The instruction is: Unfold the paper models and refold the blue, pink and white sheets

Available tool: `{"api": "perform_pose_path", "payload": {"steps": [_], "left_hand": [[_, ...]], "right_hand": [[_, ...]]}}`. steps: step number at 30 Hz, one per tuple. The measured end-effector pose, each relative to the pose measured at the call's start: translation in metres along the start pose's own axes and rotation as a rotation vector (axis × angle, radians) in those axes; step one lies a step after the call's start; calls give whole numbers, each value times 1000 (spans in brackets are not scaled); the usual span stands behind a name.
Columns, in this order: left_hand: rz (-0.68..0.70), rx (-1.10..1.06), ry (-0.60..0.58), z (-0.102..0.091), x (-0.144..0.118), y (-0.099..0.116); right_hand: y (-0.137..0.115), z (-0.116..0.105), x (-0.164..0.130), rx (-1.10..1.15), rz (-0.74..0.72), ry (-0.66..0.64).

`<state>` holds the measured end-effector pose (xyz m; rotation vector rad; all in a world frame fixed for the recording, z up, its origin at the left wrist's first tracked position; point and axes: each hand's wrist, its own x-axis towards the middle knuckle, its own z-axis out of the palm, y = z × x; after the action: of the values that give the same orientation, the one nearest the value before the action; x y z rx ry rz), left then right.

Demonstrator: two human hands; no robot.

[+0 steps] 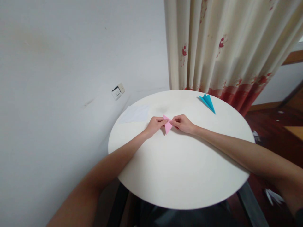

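Observation:
A small piece of folded pink paper (168, 127), roughly triangular, is held between both hands just above the middle of the white table. My left hand (155, 125) pinches its left side with thumb and fingers. On the other side, my right hand (182, 123) grips the right corner in a similar pinch. The fingertips cover parts of the paper, so its inner folds are hidden. Farther back on the right lies a blue paper plane (207, 102), apart from both hands.
White sheets of paper (135, 113) lie at the left rear of the round white table (180, 176). The wall (71, 56) with a socket (116, 93) stands close on the left. A flowered curtain (213, 47) hangs behind the table.

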<state>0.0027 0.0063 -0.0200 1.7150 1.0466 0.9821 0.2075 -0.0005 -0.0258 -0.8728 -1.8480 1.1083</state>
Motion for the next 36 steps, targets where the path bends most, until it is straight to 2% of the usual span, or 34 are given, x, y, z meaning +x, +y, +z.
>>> {"api": "perform_pose_path", "payload": {"steps": [11,20,23,29,36], "left_hand": [[74,-49,163,0,0,7],[67,-110,248,-5,2,9],[58,-151,187,-5,2,7],[58,-105,-58,2,-3,7],[97,-83,-118,2,-6,11]], "right_hand": [[-1,0,0,15,-6,-55],[0,1,1,89,44,-51],[1,0,3,142,64,2],[3,-3,5,221,86,109],[4,-2,5,248,89,104]]}}
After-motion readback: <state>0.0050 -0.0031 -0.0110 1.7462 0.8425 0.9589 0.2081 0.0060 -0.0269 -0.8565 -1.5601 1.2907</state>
